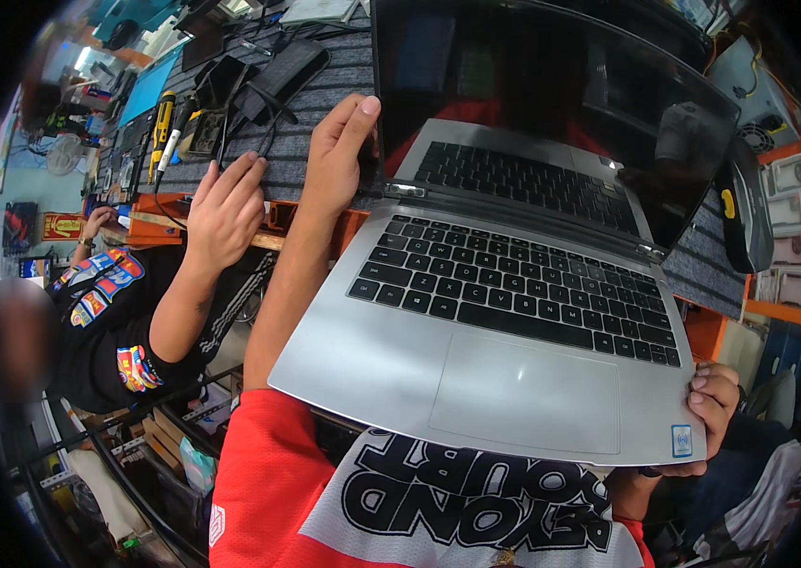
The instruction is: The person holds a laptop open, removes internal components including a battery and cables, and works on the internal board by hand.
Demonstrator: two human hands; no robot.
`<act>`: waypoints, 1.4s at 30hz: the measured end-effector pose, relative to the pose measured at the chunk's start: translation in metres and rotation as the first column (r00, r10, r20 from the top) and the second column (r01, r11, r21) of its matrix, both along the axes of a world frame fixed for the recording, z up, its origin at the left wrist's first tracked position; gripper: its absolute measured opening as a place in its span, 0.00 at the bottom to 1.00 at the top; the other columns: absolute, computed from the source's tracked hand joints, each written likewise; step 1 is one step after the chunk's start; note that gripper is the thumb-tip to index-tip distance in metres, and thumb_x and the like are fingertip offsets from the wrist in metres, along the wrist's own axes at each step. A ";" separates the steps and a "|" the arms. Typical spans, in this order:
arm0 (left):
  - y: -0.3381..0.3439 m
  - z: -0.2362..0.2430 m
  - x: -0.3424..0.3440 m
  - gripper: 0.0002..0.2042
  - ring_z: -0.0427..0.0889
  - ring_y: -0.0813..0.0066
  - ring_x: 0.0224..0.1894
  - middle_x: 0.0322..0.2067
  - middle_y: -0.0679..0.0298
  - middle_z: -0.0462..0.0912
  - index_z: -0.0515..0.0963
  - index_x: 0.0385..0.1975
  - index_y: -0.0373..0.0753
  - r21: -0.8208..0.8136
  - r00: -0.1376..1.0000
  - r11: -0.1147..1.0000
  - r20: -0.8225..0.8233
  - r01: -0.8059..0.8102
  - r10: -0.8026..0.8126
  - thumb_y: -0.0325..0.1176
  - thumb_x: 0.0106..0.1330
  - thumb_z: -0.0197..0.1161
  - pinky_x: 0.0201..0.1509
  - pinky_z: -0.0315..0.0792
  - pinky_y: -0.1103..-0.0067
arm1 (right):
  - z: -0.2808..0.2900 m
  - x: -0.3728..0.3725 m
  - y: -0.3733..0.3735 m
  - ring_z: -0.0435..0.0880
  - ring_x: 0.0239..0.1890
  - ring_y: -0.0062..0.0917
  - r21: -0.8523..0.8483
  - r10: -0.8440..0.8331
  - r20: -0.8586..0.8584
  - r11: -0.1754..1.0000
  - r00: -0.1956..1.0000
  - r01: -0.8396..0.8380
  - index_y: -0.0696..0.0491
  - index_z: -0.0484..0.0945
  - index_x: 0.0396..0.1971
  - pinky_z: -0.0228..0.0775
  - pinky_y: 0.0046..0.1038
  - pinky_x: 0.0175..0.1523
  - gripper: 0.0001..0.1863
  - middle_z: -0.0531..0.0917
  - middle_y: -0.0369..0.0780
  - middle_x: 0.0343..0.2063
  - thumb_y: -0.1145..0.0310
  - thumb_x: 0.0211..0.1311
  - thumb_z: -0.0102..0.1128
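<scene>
A silver laptop [353, 364] with black keys is opened out in front of my chest, tilted, with its left side lower. Its dark screen [514, 66] is unlit and mirrors the keyboard. My left hand [338, 151] grips the left edge of the screen, thumb at the bezel and the other fingers partly hidden behind. At the front right corner of the base, my right hand [715, 407] is closed around the edge, fingers bent over the side. A small blue sticker [682, 440] is on the palm rest by that hand.
A grey striped mat [355, 57] covers the workbench behind the laptop. On it lie a yellow screwdriver [162, 128], a white pen-like tool [169, 151] and black cases with cables [282, 80]. At my left sits a co-worker, whose hand [225, 213] reaches the bench edge. Boxed goods [793, 227] stand at right.
</scene>
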State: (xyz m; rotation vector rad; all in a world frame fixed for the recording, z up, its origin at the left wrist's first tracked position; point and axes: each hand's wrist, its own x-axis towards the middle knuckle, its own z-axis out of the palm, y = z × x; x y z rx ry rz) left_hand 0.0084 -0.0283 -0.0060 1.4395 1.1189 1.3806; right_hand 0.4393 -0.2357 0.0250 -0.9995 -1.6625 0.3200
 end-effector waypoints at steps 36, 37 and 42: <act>0.006 -0.006 -0.001 0.12 0.61 0.90 0.30 0.26 0.78 0.65 0.76 0.32 0.40 -0.050 0.999 0.998 0.046 -0.024 0.026 0.39 0.78 0.54 0.35 0.55 0.86 | 0.017 -0.015 0.012 0.77 0.38 0.34 0.006 -0.106 -0.066 0.994 0.992 0.106 0.54 0.82 0.32 0.70 0.37 0.47 0.42 0.81 0.43 0.32 0.25 0.65 0.39; 0.006 -0.009 -0.005 0.12 0.61 0.90 0.30 0.27 0.78 0.65 0.76 0.33 0.40 -0.057 0.998 0.998 0.054 -0.033 0.036 0.39 0.78 0.54 0.36 0.55 0.86 | 0.020 -0.018 0.015 0.77 0.39 0.34 -0.010 -0.102 -0.065 0.995 0.993 0.102 0.53 0.83 0.33 0.70 0.37 0.47 0.40 0.81 0.42 0.32 0.27 0.66 0.41; 0.008 -0.016 -0.011 0.12 0.61 0.90 0.31 0.27 0.78 0.65 0.76 0.34 0.39 -0.066 0.997 0.998 0.072 -0.023 0.028 0.39 0.77 0.55 0.36 0.55 0.87 | 0.029 -0.023 0.020 0.78 0.39 0.33 -0.032 -0.102 -0.038 0.994 0.994 0.101 0.52 0.83 0.33 0.71 0.37 0.49 0.29 0.82 0.41 0.33 0.38 0.65 0.53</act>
